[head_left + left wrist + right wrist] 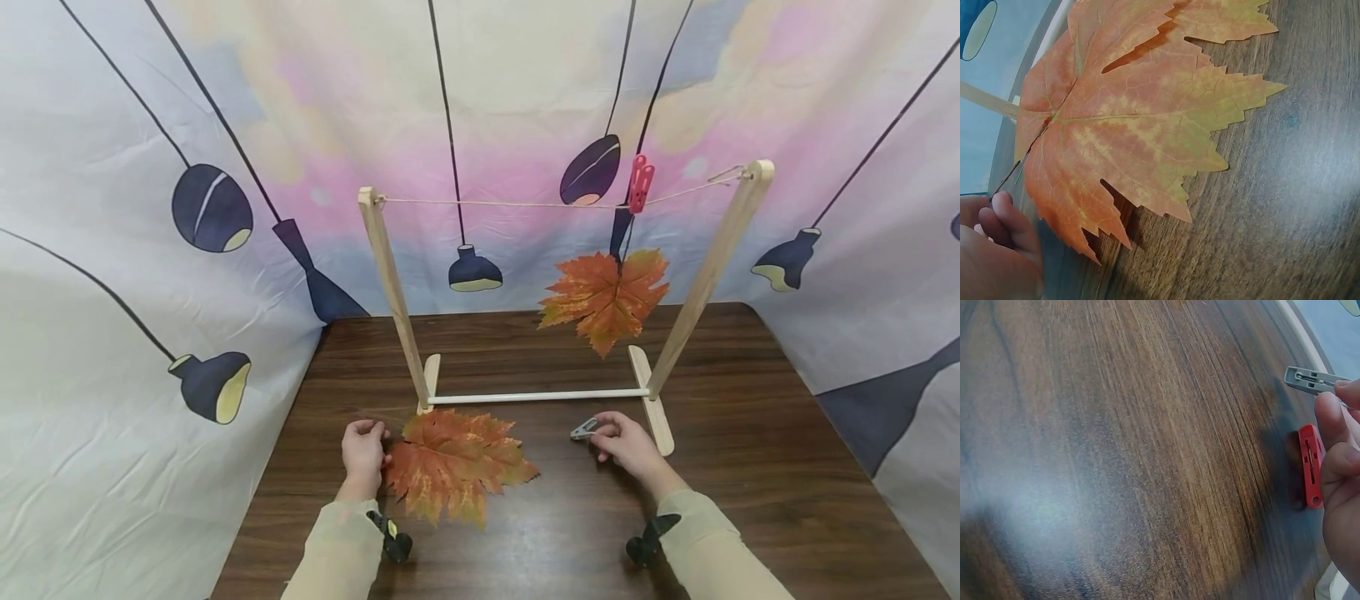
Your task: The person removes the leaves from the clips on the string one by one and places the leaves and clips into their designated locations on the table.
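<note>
My left hand pinches the thin dark stem of an orange-yellow artificial maple leaf. The leaf spreads to the right of that hand, low over the table. On the right side, my right hand pinches a grey clothespin between thumb and fingers, its nose pointing left. Beneath this hand, a red clothespin lies on the table in the right wrist view; the hand hides it in the head view.
Behind the hands stands a wooden frame with a string across its posts and a white bar below. From the string another maple leaf hangs by a red clothespin. A printed cloth backdrop surrounds the brown table.
</note>
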The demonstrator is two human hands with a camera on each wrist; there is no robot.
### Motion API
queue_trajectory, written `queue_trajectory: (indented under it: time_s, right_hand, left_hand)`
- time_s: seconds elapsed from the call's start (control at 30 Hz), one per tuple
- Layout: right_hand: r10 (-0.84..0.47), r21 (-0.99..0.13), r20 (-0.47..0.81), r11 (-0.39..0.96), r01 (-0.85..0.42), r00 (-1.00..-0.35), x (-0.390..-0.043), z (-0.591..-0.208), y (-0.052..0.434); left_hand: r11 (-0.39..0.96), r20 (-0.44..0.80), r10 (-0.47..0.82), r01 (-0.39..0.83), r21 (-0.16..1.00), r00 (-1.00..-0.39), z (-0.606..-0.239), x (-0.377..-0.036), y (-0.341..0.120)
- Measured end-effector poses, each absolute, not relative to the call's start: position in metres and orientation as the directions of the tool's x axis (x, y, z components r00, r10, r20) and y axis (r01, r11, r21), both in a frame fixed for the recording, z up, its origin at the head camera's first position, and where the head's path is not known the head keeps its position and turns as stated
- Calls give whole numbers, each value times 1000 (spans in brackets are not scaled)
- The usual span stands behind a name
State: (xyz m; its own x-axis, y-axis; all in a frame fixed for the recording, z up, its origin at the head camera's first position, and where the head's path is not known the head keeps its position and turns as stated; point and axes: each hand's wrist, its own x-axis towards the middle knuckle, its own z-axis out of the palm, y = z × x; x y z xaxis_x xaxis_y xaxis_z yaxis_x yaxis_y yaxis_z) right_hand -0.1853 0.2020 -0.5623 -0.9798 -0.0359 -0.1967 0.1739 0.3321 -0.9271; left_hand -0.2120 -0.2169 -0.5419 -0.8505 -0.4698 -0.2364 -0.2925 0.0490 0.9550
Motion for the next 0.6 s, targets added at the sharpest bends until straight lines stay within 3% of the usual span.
queue_trajectory:
  time_s: [0.6]
  right_hand:
    - [-25, -917, -207, 352, 186, -978, -183, -564, 203]
  left_hand:
    - [-1, -299, -470, -338, 941, -830, -541, -207, -222]
